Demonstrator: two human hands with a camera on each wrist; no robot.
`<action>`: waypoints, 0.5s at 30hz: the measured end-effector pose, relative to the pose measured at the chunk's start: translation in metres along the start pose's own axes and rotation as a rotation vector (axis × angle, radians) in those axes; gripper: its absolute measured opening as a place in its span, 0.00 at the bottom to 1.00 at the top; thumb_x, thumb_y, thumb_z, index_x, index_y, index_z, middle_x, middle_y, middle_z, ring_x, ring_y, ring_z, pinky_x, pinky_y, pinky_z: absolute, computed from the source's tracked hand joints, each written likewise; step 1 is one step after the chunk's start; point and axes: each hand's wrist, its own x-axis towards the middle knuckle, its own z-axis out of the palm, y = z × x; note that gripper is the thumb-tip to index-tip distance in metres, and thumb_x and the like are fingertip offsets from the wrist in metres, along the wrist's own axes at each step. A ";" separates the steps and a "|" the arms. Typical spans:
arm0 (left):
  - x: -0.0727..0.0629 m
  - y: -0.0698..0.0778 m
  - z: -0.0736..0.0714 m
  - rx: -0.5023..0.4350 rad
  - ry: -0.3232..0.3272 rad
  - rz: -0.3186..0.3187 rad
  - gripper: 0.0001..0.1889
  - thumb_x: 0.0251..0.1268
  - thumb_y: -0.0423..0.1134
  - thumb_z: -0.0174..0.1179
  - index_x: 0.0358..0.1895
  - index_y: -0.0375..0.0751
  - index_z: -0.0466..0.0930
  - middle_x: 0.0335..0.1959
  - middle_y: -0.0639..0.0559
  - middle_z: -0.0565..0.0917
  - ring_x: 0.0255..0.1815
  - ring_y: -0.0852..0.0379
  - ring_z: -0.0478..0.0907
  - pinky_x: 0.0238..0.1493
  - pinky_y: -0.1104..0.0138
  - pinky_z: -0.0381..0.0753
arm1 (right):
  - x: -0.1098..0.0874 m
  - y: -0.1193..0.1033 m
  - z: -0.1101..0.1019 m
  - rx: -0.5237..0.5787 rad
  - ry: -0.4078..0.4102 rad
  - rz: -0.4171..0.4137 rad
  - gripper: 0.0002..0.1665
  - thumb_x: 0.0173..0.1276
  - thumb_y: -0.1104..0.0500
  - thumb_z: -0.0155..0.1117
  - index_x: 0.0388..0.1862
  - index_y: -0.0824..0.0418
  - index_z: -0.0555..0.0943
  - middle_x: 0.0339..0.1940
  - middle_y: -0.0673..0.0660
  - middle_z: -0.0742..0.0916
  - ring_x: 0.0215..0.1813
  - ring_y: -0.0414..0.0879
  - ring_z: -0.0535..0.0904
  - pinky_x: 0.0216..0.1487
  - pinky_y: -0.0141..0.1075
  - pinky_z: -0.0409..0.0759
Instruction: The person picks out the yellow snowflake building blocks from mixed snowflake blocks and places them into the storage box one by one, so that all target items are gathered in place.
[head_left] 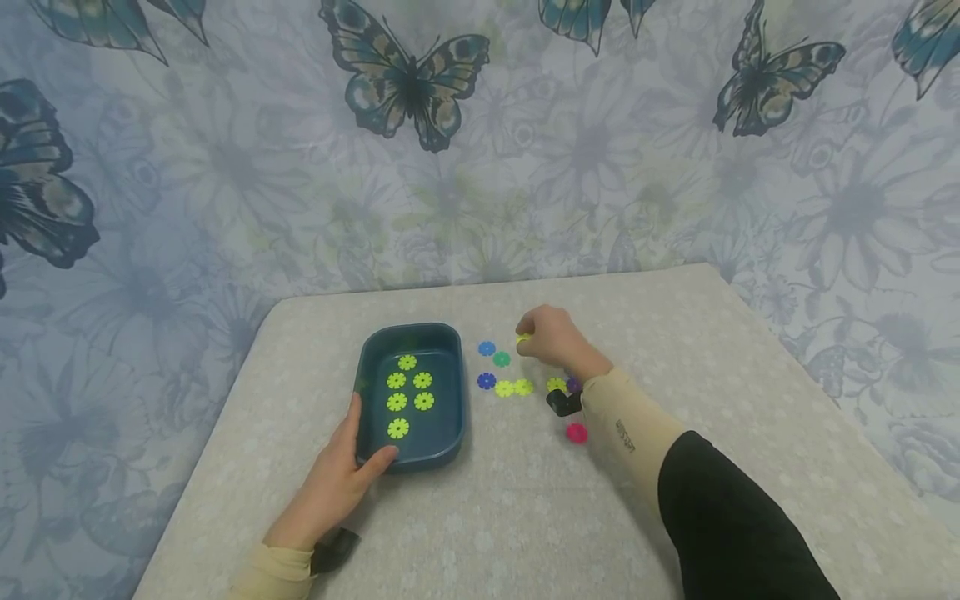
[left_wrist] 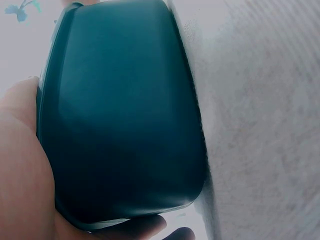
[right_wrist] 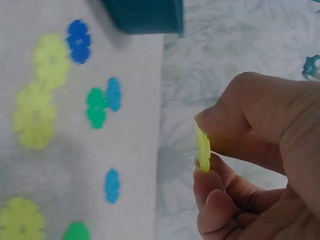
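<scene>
My right hand (head_left: 555,339) pinches a yellow flower-shaped disc (right_wrist: 203,149) between thumb and fingertips, above the table right of the tray. My left hand (head_left: 337,467) grips the near left corner of a dark teal tray (head_left: 459,400), its thumb at the near rim. Several yellow discs (head_left: 398,428) lie flat inside the tray. Between the tray and my right hand lie loose discs on the cloth: a light blue one (head_left: 487,348), a green one (head_left: 502,359), a dark blue one (head_left: 487,381) and two touching yellow ones (head_left: 504,388).
Under my right wrist lie another yellow disc (head_left: 556,384) and a purple one (head_left: 573,385), partly hidden by the black wrist camera (head_left: 564,403). A pink disc (head_left: 577,433) sits nearer. The light tablecloth (head_left: 510,533) reaches back to a butterfly-patterned wall (head_left: 585,192).
</scene>
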 end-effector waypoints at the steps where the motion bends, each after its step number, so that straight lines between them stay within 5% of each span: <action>1: 0.000 0.000 0.000 0.001 0.001 0.002 0.55 0.75 0.59 0.59 0.84 0.40 0.28 0.85 0.32 0.42 0.83 0.30 0.45 0.77 0.34 0.54 | 0.001 -0.002 -0.002 0.000 0.007 -0.008 0.22 0.63 0.63 0.68 0.56 0.67 0.87 0.55 0.62 0.89 0.60 0.58 0.84 0.60 0.50 0.84; 15: -0.001 0.001 0.000 0.006 0.014 0.011 0.54 0.75 0.60 0.58 0.84 0.39 0.29 0.84 0.32 0.43 0.83 0.30 0.46 0.77 0.35 0.55 | 0.006 -0.031 -0.008 -0.016 0.013 -0.069 0.21 0.61 0.65 0.65 0.54 0.64 0.88 0.57 0.60 0.89 0.58 0.52 0.83 0.63 0.50 0.82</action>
